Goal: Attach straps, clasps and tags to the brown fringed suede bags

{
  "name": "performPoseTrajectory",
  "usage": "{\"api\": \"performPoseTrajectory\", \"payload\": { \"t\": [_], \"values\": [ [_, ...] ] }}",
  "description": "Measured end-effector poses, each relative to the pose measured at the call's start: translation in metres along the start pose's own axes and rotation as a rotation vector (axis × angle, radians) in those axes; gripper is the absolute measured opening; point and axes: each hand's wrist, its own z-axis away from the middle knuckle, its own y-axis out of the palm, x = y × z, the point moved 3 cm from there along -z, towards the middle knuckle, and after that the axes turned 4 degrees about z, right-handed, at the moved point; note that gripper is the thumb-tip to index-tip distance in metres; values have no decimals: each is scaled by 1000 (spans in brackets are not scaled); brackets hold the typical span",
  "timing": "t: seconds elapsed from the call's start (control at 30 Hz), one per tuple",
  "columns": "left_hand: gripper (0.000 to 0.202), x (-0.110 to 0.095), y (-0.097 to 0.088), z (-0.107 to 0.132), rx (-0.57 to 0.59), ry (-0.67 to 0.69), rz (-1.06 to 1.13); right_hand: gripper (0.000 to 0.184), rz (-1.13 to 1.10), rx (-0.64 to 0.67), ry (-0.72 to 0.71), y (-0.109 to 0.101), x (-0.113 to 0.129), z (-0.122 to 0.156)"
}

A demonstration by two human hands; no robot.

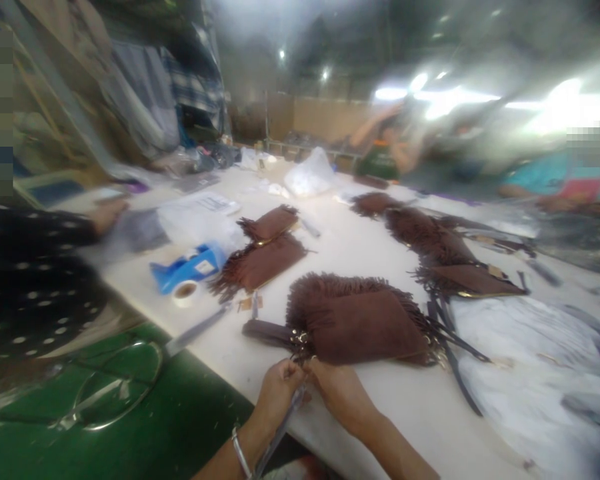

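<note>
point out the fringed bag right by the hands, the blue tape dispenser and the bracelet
Fringed bag point(367, 323): head view, middle of its smooth brown front.
Blue tape dispenser point(186, 270): head view, its blue body.
Bracelet point(239, 450): head view, its silvery band.

Glaring white lights point(455, 97) at upper right, dim hazy ceiling point(350, 40), overall soft blur, smeared, stretched edges

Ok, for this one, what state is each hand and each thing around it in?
Left hand: fingers curled, near the metal fittings; grip unclear.
Right hand: fingers bent, beside the left; grip unclear.
Large brown bag: lying flat, fringe spread.
Tape roll: lying flat.
Blue dispenser: loading too blurred to tell.
White plastic bag: bunched up.
Bracelet: worn on left wrist.
</note>
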Motion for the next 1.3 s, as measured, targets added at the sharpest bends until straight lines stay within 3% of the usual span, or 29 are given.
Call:
{"api": "performPoseTrajectory", "payload": {
  "t": [0.1,0.3,0.5,0.57,0.63,0.83,1.1,1.3],
  "values": [
    [36,3,-2,0,-35,-17,16,10,158,26,-88,-2,2,-2],
    [23,2,-4,5,-112,45,-79,10,241,-24,-256,0,0,1],
    [19,-24,-4,19,-155,385,-547,13,249,-114,-297,8,-3,6],
    [19,-29,-4,20,-169,415,-640,14,261,-131,-294,11,-4,7],
    [20,-30,-4,16,-177,344,-647,15,270,-133,-294,14,-5,9],
    [5,-14,-7,-8,-24,-293,-184,16,270,-133,-321,15,-8,12],
    [11,-18,-9,-13,160,-557,-79,10,253,-153,-300,12,-8,12],
    [21,0,-10,-12,282,-771,157,11,222,-203,-301,14,-10,11]
  ]
}}
